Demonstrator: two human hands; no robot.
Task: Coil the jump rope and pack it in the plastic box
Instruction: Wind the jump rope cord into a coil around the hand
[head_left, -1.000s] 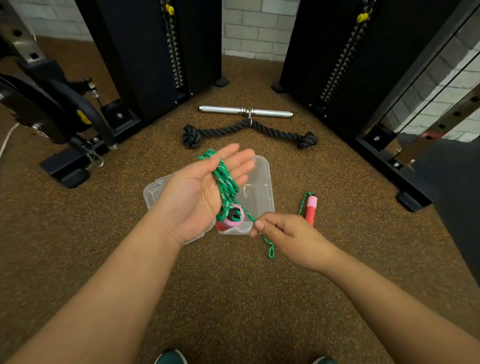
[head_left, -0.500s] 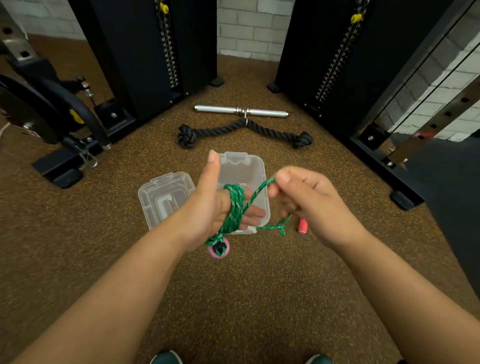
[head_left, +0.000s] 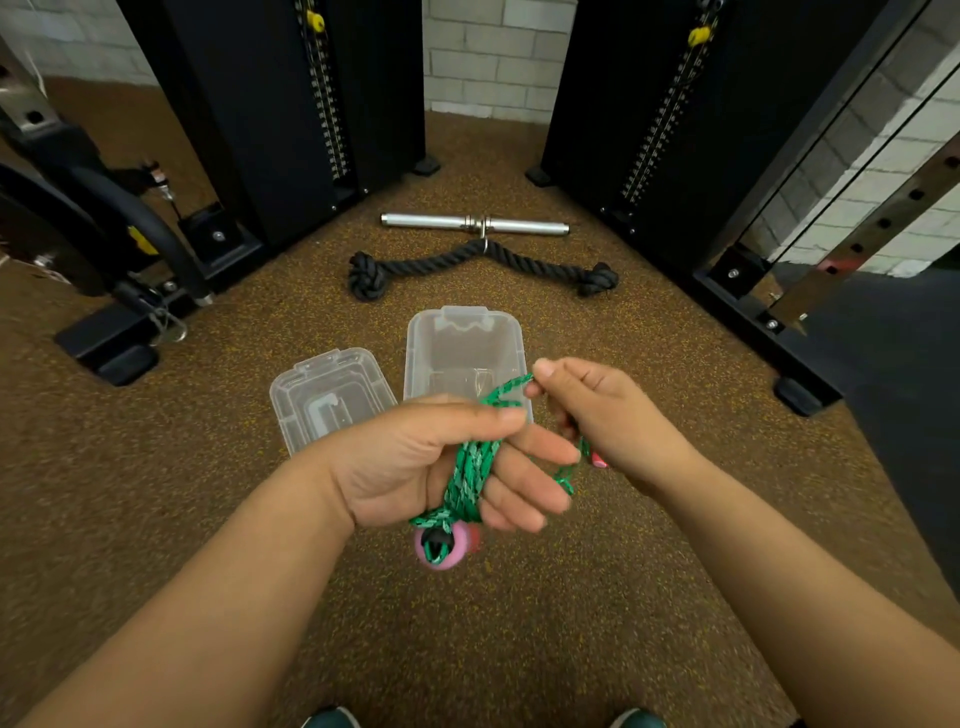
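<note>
Under me is the speckled brown rubber floor (head_left: 519, 623). My clear plastic box (head_left: 464, 349) sits open on it, with its lid (head_left: 328, 397) lying just beside it on my left. Farther off lie a black knotted rope attachment (head_left: 483, 262) and, behind it, a chrome bar (head_left: 474, 224). Black machine frames (head_left: 270, 114) stand on the floor at both sides.

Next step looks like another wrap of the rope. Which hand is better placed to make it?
Right, probably. The right hand pinches the free green rope above the open box, while the left hand is wrapped in coils, with a pink handle hanging below it.
</note>
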